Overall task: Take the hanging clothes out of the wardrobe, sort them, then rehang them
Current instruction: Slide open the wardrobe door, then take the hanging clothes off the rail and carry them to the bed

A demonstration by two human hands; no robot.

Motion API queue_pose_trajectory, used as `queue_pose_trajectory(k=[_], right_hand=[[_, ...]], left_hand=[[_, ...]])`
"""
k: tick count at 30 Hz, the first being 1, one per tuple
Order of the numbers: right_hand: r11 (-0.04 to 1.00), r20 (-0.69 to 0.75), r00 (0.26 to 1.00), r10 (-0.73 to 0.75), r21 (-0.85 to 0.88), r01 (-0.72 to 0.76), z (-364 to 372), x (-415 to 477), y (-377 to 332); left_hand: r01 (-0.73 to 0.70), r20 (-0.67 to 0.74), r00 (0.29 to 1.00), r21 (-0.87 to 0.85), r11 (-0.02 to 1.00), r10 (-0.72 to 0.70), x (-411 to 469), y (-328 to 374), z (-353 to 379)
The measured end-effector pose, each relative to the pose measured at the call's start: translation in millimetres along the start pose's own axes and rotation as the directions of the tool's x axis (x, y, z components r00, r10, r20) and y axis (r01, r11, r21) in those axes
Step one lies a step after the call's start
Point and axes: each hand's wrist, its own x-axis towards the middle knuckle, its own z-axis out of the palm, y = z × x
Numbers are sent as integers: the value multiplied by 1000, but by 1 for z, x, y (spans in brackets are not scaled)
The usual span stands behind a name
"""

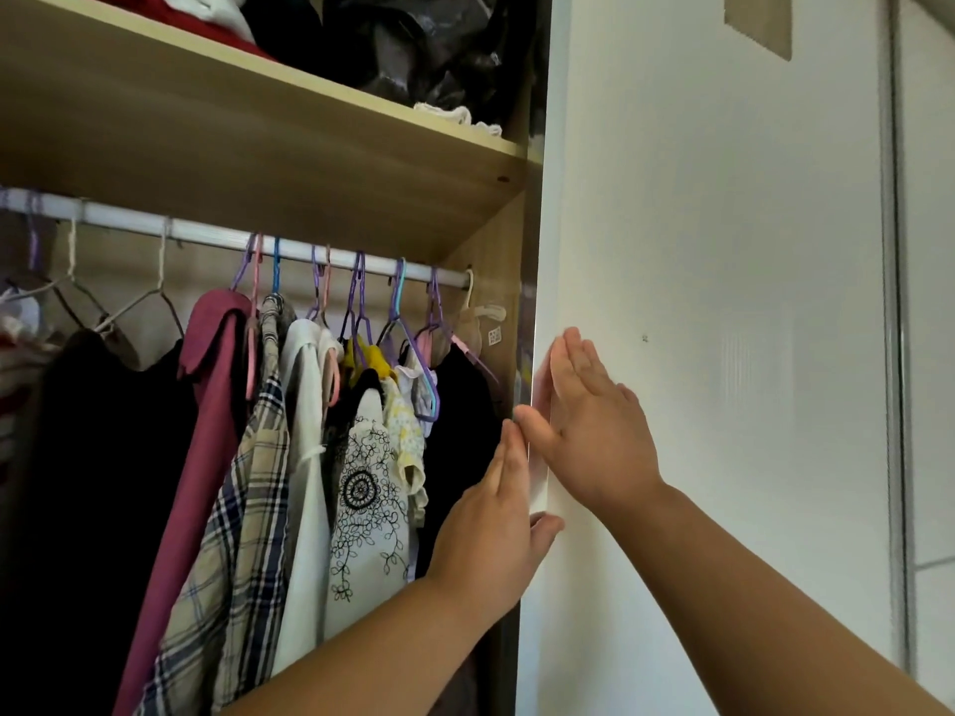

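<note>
Several garments hang on coloured hangers from a white rail [217,235] inside the wardrobe: a black one [98,457], a maroon one [206,405], a plaid shirt [248,509], a white floral top [367,509] and another black piece [465,431] at the right end. Both hands are on the edge of the white sliding door [723,302]. My left hand [491,534] grips the door's edge, fingers on the inner side and thumb on the front. Flat on the door's front face lies my right hand [594,431], fingers spread.
A wooden shelf [310,162] above the rail holds red, white and black folded items and a dark plastic bag [434,49]. The wardrobe's wooden side panel [496,261] stands just behind the door edge. A second door panel's frame [896,354] runs down the far right.
</note>
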Motion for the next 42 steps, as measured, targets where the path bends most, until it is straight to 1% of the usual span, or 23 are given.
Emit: queue_pose_trajectory(k=[5,9,11,12,14,17,20,22,24,26,30,32,35,37,39,42], right_hand=[[999,-10,1000,20,49,-19,3,0,0],[998,5,999,46,48,-46,1,-2,-4],[995,3,996,86,45,-86,2,-7,-9],[993,-11,995,99,58,-98,3,-12,-13],[991,-77,994,72,115,-63,4,-25,-25],[977,-179,983,-44,199,79,3,-43,-56],[954,-169,975,-147,235,185,2,-50,-93],[937,-136,970,-202,260,232,2,-51,-123],[922,-122,962,-244,279,269,0,-50,-156],[898,-128,955,-266,326,294,-4,-49,-196],[857,-156,949,-274,408,315,-12,-52,-283],[842,-138,954,-268,448,301,-14,-53,-328],[825,-113,954,-279,480,298,-13,-47,-385],[813,-101,954,-284,501,295,-12,-40,-416],[799,-98,958,-271,533,280,-11,-30,-439],[770,-73,963,-258,587,250,-7,-11,-468]], left_hand=[[7,43,999,13,1000,-8,2,3,-6],[23,113,993,-8,1000,-22,1,7,-16],[5,154,988,30,1000,-10,-4,5,-27],[-25,169,986,82,996,10,-9,2,-35],[-82,176,983,188,979,49,-23,-8,-54],[-61,154,988,273,960,19,-54,-31,-93],[-14,99,995,382,924,-26,-89,-52,-140],[24,41,998,453,891,-47,-116,-67,-176],[78,-3,996,490,869,-87,-138,-80,-212],[122,-34,992,517,847,-122,-158,-93,-251],[173,-108,985,591,788,-135,-185,-113,-324],[189,-163,980,629,754,-110,-194,-125,-359],[176,-236,972,680,712,-15,-203,-147,-405],[192,-278,960,702,686,17,-208,-163,-431],[237,-328,945,676,698,-2,-208,-178,-449],[289,-401,914,552,782,-54,-200,-195,-466]])
